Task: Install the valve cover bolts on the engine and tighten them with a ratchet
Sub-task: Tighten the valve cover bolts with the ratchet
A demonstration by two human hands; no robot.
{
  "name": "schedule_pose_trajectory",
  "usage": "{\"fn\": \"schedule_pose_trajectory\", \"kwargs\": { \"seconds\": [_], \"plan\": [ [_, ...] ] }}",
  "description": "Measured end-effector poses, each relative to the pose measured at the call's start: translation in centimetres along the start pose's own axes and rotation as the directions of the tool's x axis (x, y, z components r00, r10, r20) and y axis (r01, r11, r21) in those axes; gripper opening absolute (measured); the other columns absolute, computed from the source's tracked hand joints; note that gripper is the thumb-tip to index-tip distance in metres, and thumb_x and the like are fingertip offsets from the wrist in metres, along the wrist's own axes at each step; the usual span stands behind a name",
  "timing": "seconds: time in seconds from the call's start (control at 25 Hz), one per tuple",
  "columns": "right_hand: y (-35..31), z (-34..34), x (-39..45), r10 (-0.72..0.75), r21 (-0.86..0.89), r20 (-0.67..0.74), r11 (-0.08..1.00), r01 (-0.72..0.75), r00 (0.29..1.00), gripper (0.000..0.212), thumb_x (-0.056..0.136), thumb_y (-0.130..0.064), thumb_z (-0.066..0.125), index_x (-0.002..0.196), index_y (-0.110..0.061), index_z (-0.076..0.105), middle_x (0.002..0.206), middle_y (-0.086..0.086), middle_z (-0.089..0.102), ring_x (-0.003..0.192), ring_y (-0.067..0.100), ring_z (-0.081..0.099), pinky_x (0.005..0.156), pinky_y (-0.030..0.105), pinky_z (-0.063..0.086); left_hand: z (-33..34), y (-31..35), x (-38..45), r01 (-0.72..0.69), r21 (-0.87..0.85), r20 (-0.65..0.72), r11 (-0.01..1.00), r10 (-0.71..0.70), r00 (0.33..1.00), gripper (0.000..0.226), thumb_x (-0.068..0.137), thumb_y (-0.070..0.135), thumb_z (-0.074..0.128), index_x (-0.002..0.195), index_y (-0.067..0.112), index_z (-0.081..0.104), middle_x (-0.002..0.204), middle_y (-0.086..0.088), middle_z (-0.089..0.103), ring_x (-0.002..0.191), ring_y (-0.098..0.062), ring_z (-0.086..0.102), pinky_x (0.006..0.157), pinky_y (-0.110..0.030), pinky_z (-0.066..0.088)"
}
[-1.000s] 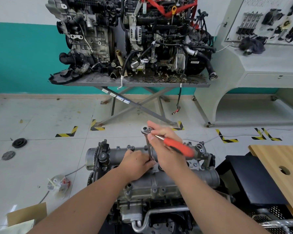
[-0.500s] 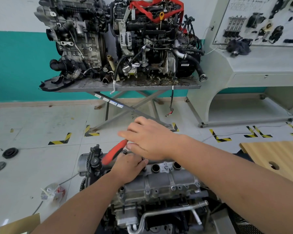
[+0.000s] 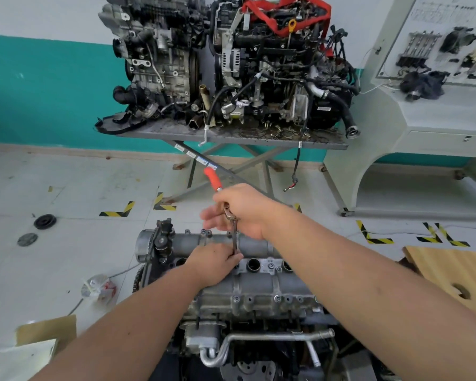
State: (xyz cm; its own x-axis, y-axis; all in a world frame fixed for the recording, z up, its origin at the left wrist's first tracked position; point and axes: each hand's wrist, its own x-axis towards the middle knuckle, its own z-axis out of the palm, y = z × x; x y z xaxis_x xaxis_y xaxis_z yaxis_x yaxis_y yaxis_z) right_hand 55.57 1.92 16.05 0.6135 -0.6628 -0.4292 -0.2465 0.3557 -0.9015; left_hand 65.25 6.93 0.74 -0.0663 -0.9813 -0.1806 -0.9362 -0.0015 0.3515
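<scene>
Right hand [image 3: 245,211] wraps the head end of a chrome ratchet with a red-orange grip [image 3: 212,179]; handle juts up and away past the knuckles, fingers partly spread on the far side. A slim steel extension bar [image 3: 234,237] drops from the ratchet head to the grey cast-aluminium valve cover [image 3: 259,287] of the near engine. Left hand [image 3: 213,266] rests on the cover, fingers curled round the bar's lower end; bolt itself hidden under them. Several small bolts [image 3: 235,298] sit along the cover's near edge. Beyond: two dark engines on a grey scissor-leg stand [image 3: 231,136], pale wooden board [image 3: 451,268] at right.
</scene>
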Motion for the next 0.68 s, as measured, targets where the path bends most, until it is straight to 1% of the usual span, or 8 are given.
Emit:
{"fn": "schedule_pose_trajectory", "kwargs": {
  "seconds": [0.12, 0.2, 0.28, 0.36, 0.48, 0.52, 0.6, 0.68],
  "plan": [
    [1.9, 0.7, 0.4, -0.042, 0.613, -0.164, 0.778, 0.135, 0.986, 0.010, 0.103, -0.004, 0.038, 0.112, -0.007, 0.041, 0.081, 0.007, 0.076, 0.069, 0.018, 0.072, 0.061, 0.026, 0.050, 0.7, -0.4, -0.4, 0.029, -0.039, -0.009, 0.999, -0.030, 1.000, 0.036, 0.102, 0.055, 0.032, 0.074, 0.034, 0.039, 0.099, -0.003, 0.068, 0.094, -0.026, 0.063, 0.069, -0.036, 0.035],
    [3.1, 0.7, 0.5, -0.063, 0.764, -0.271, 0.592, 0.255, 0.960, 0.015, 0.100, -0.002, 0.048, 0.103, -0.016, 0.044, 0.085, 0.005, 0.076, 0.076, 0.017, 0.072, 0.077, 0.028, 0.052, 0.7, -0.7, -0.1, 0.022, -0.049, -0.004, 0.999, -0.022, 1.000, 0.039, 0.102, 0.055, 0.031, 0.072, 0.032, 0.039, 0.093, -0.001, 0.067, 0.089, -0.025, 0.063, 0.069, -0.036, 0.035],
    [4.3, 0.7, 0.4, -0.115, 0.737, -0.391, 0.555, 0.385, 0.913, 0.028, 0.096, -0.002, 0.058, 0.085, -0.024, 0.045, 0.093, 0.002, 0.077, 0.086, 0.017, 0.072, 0.091, 0.032, 0.045, 0.9, -0.6, 0.0, 0.028, -0.053, -0.022, 0.998, -0.029, 0.999, 0.041, 0.102, 0.055, 0.029, 0.072, 0.029, 0.040, 0.090, 0.000, 0.065, 0.088, -0.025, 0.062, 0.070, -0.037, 0.036],
    [5.4, 0.9, -0.2, -0.229, 0.558, -0.498, 0.653, 0.512, 0.836, 0.022, 0.095, -0.004, 0.061, 0.083, -0.022, 0.056, 0.104, -0.003, 0.076, 0.100, 0.014, 0.070, 0.096, 0.033, 0.045, 0.9, -0.5, -0.1, 0.033, -0.061, -0.042, 0.998, -0.036, 0.998, 0.042, 0.103, 0.055, 0.029, 0.071, 0.029, 0.040, 0.087, 0.002, 0.063, 0.089, -0.024, 0.061, 0.071, -0.037, 0.036],
    [7.4, -0.1, -1.4, -0.533, -0.058, -0.557, 0.790, 0.610, 0.637, 0.021, 0.095, -0.008, 0.063, 0.099, -0.023, 0.076, 0.129, -0.013, 0.066, 0.121, 0.001, 0.059, 0.104, 0.024, 0.045, 1.1, -0.4, 0.1, 0.028, -0.055, -0.055, 0.998, -0.031, 0.998, 0.040, 0.102, 0.053, 0.031, 0.070, 0.030, 0.038, 0.082, 0.005, 0.059, 0.087, -0.024, 0.061, 0.073, -0.038, 0.038],
    [7.7, -0.9, -1.6, -0.685, -0.328, -0.476, 0.720, 0.612, 0.551, 0.020, 0.095, -0.006, 0.062, 0.102, -0.019, 0.076, 0.138, -0.007, 0.061, 0.127, 0.005, 0.054, 0.107, 0.022, 0.041, 1.1, -0.4, 0.0, 0.030, -0.055, -0.060, 0.998, -0.034, 0.998, 0.039, 0.102, 0.053, 0.031, 0.071, 0.030, 0.039, 0.081, 0.004, 0.059, 0.087, -0.024, 0.062, 0.073, -0.038, 0.039],
    [7.5, -2.6, -1.5, -0.877, -0.764, -0.152, 0.396, 0.509, 0.456, 0.017, 0.095, -0.001, 0.060, 0.105, -0.007, 0.072, 0.145, 0.008, 0.053, 0.136, 0.023, 0.047, 0.111, 0.033, 0.039, 1.2, -0.5, 0.0, 0.028, -0.059, -0.076, 0.998, -0.033, 0.997, 0.037, 0.102, 0.052, 0.033, 0.076, 0.028, 0.042, 0.082, 0.004, 0.060, 0.087, -0.024, 0.062, 0.071, -0.037, 0.039],
    [6.2, -3.4, -1.6, -0.838, -0.901, 0.067, 0.183, 0.394, 0.542, 0.020, 0.092, 0.000, 0.060, 0.109, -0.004, 0.070, 0.145, 0.013, 0.053, 0.138, 0.034, 0.044, 0.110, 0.049, 0.040, 1.2, -0.6, 0.0, 0.028, -0.063, -0.093, 0.998, -0.034, 0.995, 0.034, 0.102, 0.051, 0.034, 0.080, 0.027, 0.043, 0.087, 0.002, 0.064, 0.090, -0.025, 0.062, 0.071, -0.037, 0.040]
  ]
}}
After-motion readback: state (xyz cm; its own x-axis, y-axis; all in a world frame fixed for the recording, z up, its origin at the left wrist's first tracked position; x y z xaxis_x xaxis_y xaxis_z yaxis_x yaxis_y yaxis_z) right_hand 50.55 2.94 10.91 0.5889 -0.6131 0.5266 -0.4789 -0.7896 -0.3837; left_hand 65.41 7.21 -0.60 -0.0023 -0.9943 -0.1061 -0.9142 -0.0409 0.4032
